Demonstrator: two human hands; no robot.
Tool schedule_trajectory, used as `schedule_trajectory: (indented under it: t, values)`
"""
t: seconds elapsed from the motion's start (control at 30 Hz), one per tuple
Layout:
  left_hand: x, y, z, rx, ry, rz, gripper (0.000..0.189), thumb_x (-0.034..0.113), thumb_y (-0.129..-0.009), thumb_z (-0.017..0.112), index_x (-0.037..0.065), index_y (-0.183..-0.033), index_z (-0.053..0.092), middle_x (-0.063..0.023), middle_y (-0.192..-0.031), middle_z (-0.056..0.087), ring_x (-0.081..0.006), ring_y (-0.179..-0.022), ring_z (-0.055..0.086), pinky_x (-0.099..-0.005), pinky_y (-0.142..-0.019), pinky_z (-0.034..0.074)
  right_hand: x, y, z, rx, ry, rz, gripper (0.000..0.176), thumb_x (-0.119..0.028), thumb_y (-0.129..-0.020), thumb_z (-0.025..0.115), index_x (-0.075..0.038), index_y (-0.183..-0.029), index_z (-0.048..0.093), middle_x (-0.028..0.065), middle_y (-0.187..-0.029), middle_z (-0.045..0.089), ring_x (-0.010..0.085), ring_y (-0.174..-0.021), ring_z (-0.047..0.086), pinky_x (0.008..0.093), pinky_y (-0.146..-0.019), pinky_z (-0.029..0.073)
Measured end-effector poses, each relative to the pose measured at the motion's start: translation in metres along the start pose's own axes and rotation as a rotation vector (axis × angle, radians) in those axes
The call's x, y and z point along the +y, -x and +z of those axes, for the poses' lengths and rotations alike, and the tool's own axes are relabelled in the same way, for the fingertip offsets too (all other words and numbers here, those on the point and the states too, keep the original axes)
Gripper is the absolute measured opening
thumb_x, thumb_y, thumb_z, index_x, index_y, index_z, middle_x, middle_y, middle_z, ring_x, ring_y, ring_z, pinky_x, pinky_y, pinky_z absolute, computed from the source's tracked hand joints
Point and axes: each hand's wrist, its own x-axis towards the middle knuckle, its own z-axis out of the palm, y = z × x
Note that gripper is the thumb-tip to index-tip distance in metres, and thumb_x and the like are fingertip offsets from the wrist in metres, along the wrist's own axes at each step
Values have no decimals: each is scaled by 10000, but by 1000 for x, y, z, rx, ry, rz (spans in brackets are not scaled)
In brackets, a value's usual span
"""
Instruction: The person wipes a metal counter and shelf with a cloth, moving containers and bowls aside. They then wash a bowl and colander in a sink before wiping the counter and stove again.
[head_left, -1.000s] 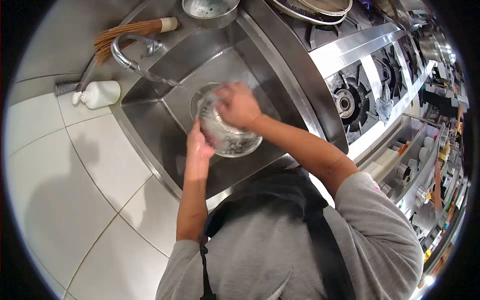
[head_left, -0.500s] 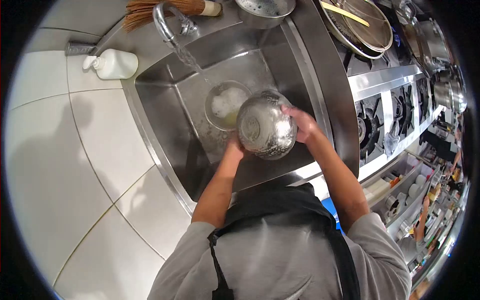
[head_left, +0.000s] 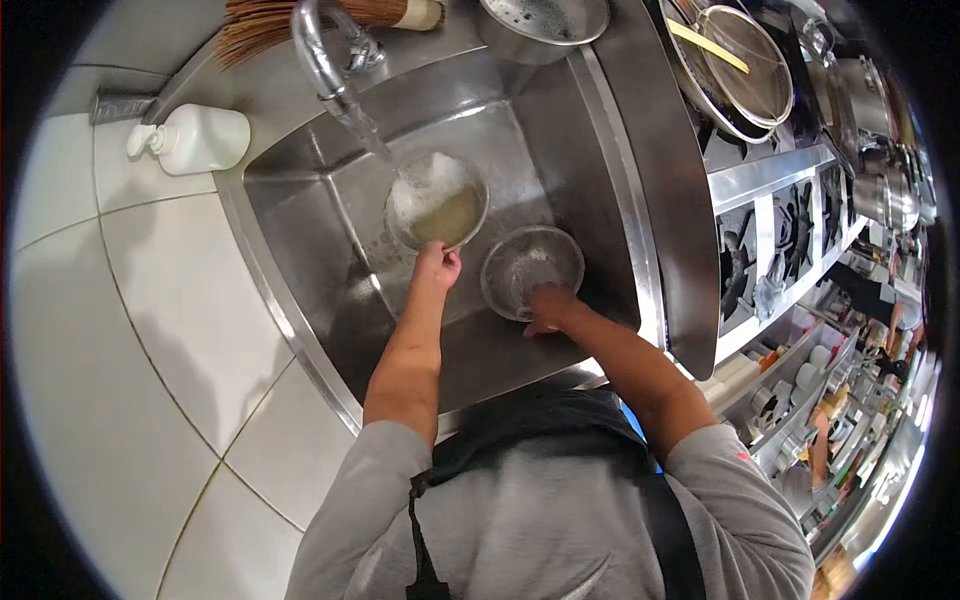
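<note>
My left hand (head_left: 438, 262) grips the near rim of a metal bowl of foamy, yellowish water (head_left: 452, 212), into which the faucet (head_left: 322, 62) pours. To its right, a second metal bowl (head_left: 532, 258) stands open side up in the sink (head_left: 400, 335). My right hand (head_left: 552, 308) is closed on this bowl's near rim, with some fingers inside and the thumb outside.
A pot with suds (head_left: 545, 22) stands at the sink's back right. A white pump bottle (head_left: 203, 138) and a straw brush (head_left: 310, 22) lie by the back left edge. Strainers (head_left: 745, 70) rest near the stove (head_left: 775, 240). People work far right.
The bowl that both hands held bottom up is now upright in the sink at the right. My left hand has let it go and taken the foamy bowl, which is now under the stream.
</note>
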Motion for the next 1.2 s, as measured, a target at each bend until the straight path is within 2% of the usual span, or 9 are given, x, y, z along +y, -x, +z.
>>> schedule_trajectory:
  t: [0.23, 0.33, 0.43, 0.53, 0.63, 0.73, 0.8, 0.93, 1.2]
  values:
    - [23, 13, -1, -82, 123, -108, 212, 77, -971, 535, 2, -1165, 577, -153, -1075, 651, -290, -890, 684, -270, -600, 599, 5, 22, -42, 352, -552, 26, 539, -483, -998, 550, -27, -1263, 659, 257, -1192, 682, 421, -1132, 661, 479, -998, 496]
    - [35, 77, 29, 80, -229, 298, 469, 59, -963, 550, -20, -1413, 443, -214, -1246, 622, -359, -961, 697, -314, -594, 619, 1, 59, -100, 657, -739, -45, 552, -469, -1004, 544, 14, -1251, 647, 273, -1121, 692, 416, -1087, 675, 470, -961, 502]
    - [50, 83, -1, 654, -1189, 992, 886, 80, -913, 629, -7, -1600, 75, -281, -1455, 489, -451, -1169, 619, -435, -774, 622, -14, 110, -173, 1011, -721, -139, 454, -389, -985, 605, -9, -1225, 670, 254, -1098, 691, 423, -1053, 670, 461, -939, 514]
    - [65, 161, 3, 628, -1375, 1095, 990, 67, -875, 650, 34, -1620, -1, -289, -1584, 350, -490, -1443, 361, -548, -1129, 416, -31, 175, -254, 1298, -563, -150, 387, -325, -957, 649, -20, -1194, 657, 255, -1099, 660, 427, -1042, 657, 458, -932, 520]
    - [71, 175, -15, 625, -1177, 1153, 911, 67, -883, 615, 38, -1612, 70, -281, -1524, 443, -484, -1357, 481, -514, -1082, 454, -14, 166, -314, 1560, -378, -106, 402, -323, -916, 687, -27, -1179, 617, 252, -1133, 615, 438, -1032, 645, 471, -935, 524]
    - [78, 81, -100, 294, -577, 880, 598, 71, -884, 549, -4, -1463, 417, -207, -1258, 631, -392, -1084, 648, -453, -877, 535, 9, 121, -371, 1472, -314, 57, 472, -336, -886, 695, -53, -1247, 583, 267, -1251, 565, 470, -1120, 606, 501, -998, 503]
    - [67, 140, -78, 231, -447, 595, 362, 91, -854, 556, 12, -1206, 582, -97, -1000, 619, -256, -825, 615, -377, -663, 512, 26, 85, -396, 1367, -231, 87, 519, -321, -874, 690, -43, -1290, 551, 286, -1308, 536, 487, -1188, 576, 511, -1039, 486]
    - [44, 140, -82, -19, -212, 453, 230, 113, -827, 582, 59, -1050, 603, -46, -926, 563, -196, -756, 557, -327, -574, 451, 30, 66, -423, 1076, -65, 192, 574, -223, -888, 616, 43, -1368, 447, 373, -1439, 419, 502, -1301, 517, 505, -1091, 459]
    - [21, 143, -14, -185, -230, 404, 130, 135, -837, 615, 73, -950, 597, -30, -888, 591, -175, -712, 559, -317, -539, 414, 50, 34, -445, 710, 341, 188, 434, -235, -921, 580, 45, -1252, 591, 338, -1315, 597, 511, -1321, 515, 522, -1074, 466]
